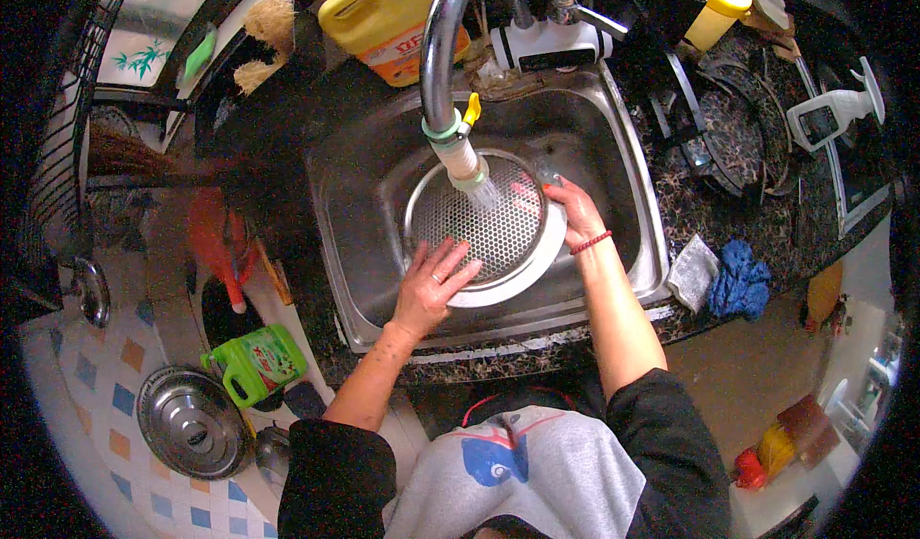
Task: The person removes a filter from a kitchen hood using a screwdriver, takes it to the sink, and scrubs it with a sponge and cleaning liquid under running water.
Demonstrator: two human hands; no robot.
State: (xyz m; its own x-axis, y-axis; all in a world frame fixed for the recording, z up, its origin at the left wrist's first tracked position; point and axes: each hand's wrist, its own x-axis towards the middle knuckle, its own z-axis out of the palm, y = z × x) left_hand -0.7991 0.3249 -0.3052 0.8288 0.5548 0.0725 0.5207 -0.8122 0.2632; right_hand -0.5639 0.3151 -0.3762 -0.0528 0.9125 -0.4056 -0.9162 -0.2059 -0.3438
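Note:
A round, perforated stainless steel steamer tray [496, 241] with a wide smooth rim is tilted in the steel sink [636, 172]. Water from the white spout extension [463, 158] of the curved chrome faucet [440, 43] falls on its holes. My left hand [428, 287] lies with fingers spread over the tray's near-left part, a ring on one finger. At the right side, my right hand [581, 212] grips the rim; a red bead bracelet [591, 242] circles that wrist. Some of the right fingers are hidden behind the tray.
Behind the sink stand a yellow jug [384, 18] and a white faucet heater [550, 47]. To the right lie a grey cloth [693, 273], a blue cloth [740, 280] and a white spray bottle [826, 111]. A green jug [262, 363] and metal lid [190, 424] are low at left.

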